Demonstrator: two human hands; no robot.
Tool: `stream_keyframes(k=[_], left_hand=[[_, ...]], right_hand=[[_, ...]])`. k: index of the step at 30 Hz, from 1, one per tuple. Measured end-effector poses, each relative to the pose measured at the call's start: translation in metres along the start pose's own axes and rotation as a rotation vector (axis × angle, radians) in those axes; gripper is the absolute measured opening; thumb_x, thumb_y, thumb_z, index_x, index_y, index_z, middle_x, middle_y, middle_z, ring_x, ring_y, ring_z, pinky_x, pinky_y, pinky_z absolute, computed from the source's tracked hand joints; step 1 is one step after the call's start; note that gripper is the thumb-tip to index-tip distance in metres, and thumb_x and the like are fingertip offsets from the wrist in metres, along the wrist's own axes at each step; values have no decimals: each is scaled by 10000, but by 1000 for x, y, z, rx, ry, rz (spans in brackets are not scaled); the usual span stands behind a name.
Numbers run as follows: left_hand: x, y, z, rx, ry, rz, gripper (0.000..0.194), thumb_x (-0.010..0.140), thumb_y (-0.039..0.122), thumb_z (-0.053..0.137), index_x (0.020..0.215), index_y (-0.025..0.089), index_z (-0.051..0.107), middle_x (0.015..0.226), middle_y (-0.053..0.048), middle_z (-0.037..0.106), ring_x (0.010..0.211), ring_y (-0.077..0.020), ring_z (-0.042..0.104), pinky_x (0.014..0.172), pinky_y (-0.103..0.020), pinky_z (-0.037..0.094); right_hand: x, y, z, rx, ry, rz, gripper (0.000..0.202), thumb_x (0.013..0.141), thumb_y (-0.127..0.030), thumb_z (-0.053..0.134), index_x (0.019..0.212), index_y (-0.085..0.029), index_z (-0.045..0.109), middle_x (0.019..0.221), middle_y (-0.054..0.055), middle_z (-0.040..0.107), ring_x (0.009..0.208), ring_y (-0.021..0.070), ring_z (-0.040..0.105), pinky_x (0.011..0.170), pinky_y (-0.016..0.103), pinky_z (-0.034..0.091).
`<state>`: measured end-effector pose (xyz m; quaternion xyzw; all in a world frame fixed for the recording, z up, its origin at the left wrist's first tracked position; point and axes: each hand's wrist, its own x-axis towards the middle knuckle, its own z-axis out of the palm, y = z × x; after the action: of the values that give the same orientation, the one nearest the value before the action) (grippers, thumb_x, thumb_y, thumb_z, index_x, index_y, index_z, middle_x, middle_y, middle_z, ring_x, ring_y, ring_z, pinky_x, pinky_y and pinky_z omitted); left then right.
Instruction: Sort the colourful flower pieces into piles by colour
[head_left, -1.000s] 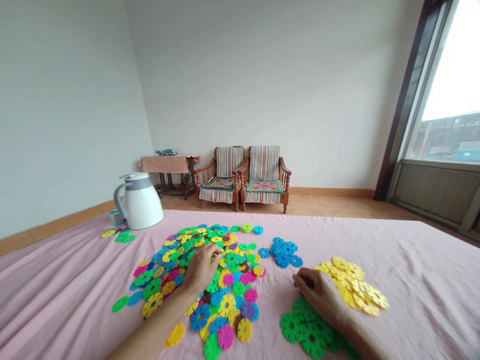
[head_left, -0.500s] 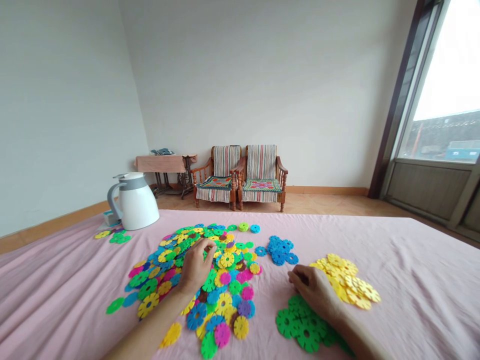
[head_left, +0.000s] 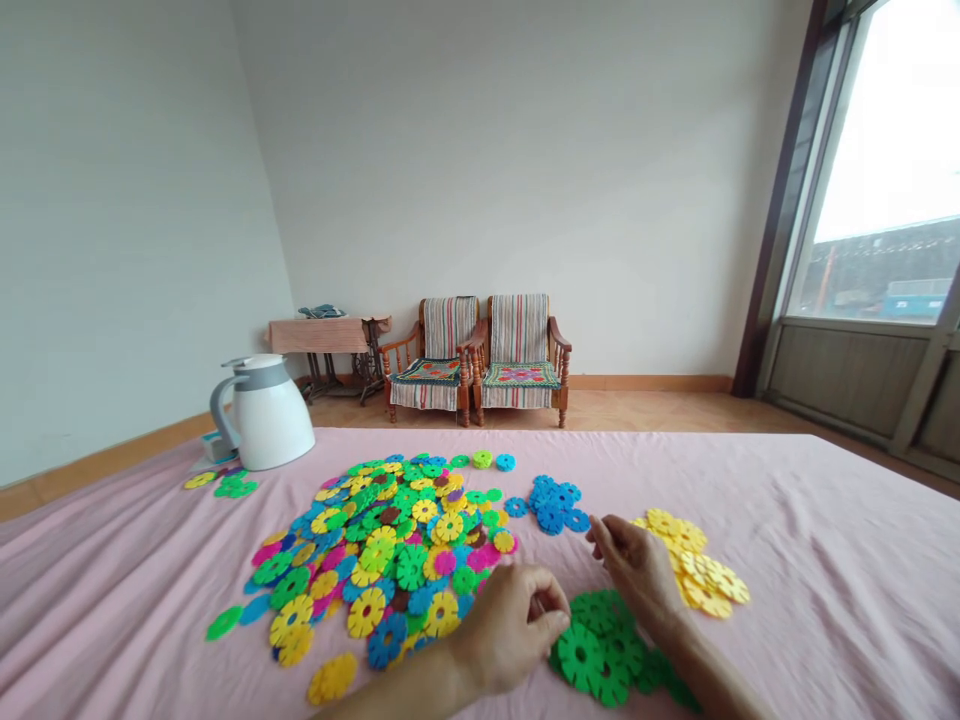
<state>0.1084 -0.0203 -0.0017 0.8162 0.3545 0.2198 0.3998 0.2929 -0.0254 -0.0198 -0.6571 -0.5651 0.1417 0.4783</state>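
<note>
Flower-shaped plastic discs with notched edges lie on a pink cloth. My left hand has its fingers curled together beside the left edge of the green disc pile; anything inside them is hidden. My right hand hovers between the blue disc pile and the yellow disc pile, over the back of the green one. Its fingers are bent and pressed together, and I cannot make out what they hold. A big mixed heap of discs in several colours spreads to the left, partly behind my left forearm.
A white and grey jug stands at the table's back left, with a few loose discs near it. The pink cloth covers the table. Beyond are two wooden chairs and a sewing-machine stand.
My left hand has moved right and nearer to me, from over the mixed heap to the green pile's edge. My right hand has shifted slightly. The view has moved a little.
</note>
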Motion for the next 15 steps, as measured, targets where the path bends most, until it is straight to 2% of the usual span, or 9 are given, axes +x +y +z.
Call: stream_keyframes(k=[2, 4, 6, 8, 11, 15], left_hand=[[6, 1, -8, 95, 34, 39, 166, 717, 146, 487, 751, 155, 649, 625, 2, 622, 561, -116, 561, 503, -180, 385], [13, -4, -27, 209, 115, 96, 172, 724, 130, 482, 734, 167, 649, 678, -1, 640, 612, -122, 566, 561, -192, 402], [20, -17, -51, 329, 242, 125, 167, 730, 118, 481, 713, 172, 638, 722, -10, 637, 686, -138, 574, 631, -213, 417], [23, -36, -74, 453, 381, 75, 128, 696, 107, 524, 739, 171, 626, 777, -27, 620, 767, -166, 576, 695, -244, 429], [22, -64, -99, 591, 423, 48, 181, 634, 146, 636, 811, 182, 634, 886, -49, 613, 910, -216, 557, 815, -300, 417], [15, -80, -108, 642, 336, 2, 293, 631, 216, 671, 921, 174, 659, 923, -72, 626, 934, -231, 564, 830, -303, 415]], right_hand=[[0, 1, 1, -13, -3, -5, 458, 830, -533, 337, 607, -188, 538, 578, 34, 617, 548, 149, 575, 523, 230, 393], [0, 3, 2, -40, -1, -13, 462, 836, -531, 327, 607, -187, 533, 566, 29, 607, 529, 141, 555, 515, 230, 378], [0, 6, 3, -71, 4, -23, 466, 842, -527, 319, 602, -187, 528, 551, 24, 596, 509, 134, 530, 502, 230, 357], [0, 8, 4, -93, 10, -32, 465, 846, -522, 316, 602, -187, 528, 541, 20, 591, 499, 130, 513, 494, 230, 340], [1, 9, 4, -99, 6, -39, 462, 847, -516, 320, 617, -185, 545, 550, 18, 598, 489, 126, 505, 490, 230, 328], [1, 8, 5, -101, -8, -42, 470, 848, -516, 321, 637, -181, 574, 546, 21, 603, 474, 125, 503, 485, 231, 324]])
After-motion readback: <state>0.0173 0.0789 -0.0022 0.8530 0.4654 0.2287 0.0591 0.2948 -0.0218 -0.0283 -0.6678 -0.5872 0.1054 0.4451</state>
